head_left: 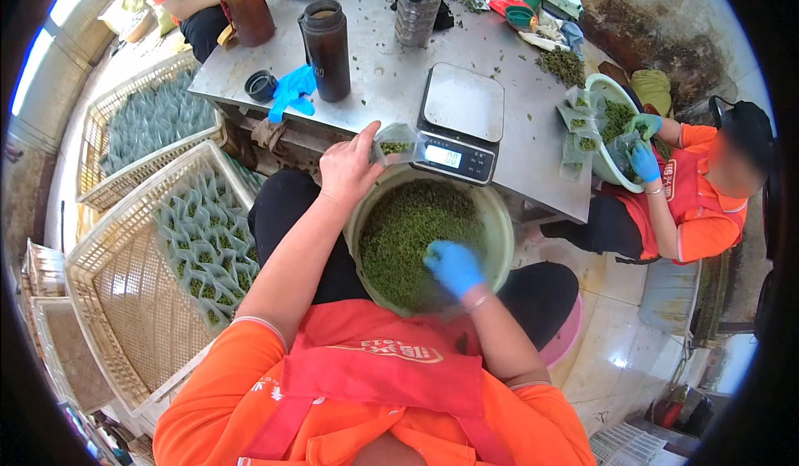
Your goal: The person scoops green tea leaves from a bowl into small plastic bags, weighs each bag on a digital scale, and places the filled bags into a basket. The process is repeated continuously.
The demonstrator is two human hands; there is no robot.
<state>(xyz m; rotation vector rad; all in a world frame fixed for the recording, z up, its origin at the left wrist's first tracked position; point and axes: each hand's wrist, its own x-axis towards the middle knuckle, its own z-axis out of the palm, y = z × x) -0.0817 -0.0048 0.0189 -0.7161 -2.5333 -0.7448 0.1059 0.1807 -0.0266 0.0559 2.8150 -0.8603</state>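
Table: I see a steel table (374, 75) ahead of me, with its near edge just above my lap.
Crates: two pale slatted crates (116, 291) stand off the table's left edge, packed with rows of filled pouches.
Bowl: a pale green bowl (499, 225) sits in my lap below the table's near edge, full of loose green leaves (399, 233).
Scale: a grey scale (460, 121) rests at the table's near edge, touching the bowl's far rim.
Co-worker: a person in orange sits off the table's right edge, blue-gloved hands at a second bowl.
Bottle: a dark bottle (325, 50) stands toward the table's left side.
Left hand: my bare left hand (348, 166) pinches a small clear pouch (395, 143), which juts right from the fingers, over the bowl's far rim beside the scale.
Right hand: my blue-gloved right hand (452, 266) is curled down into the leaves near the bowl's near rim; I cannot tell whether it grips any.
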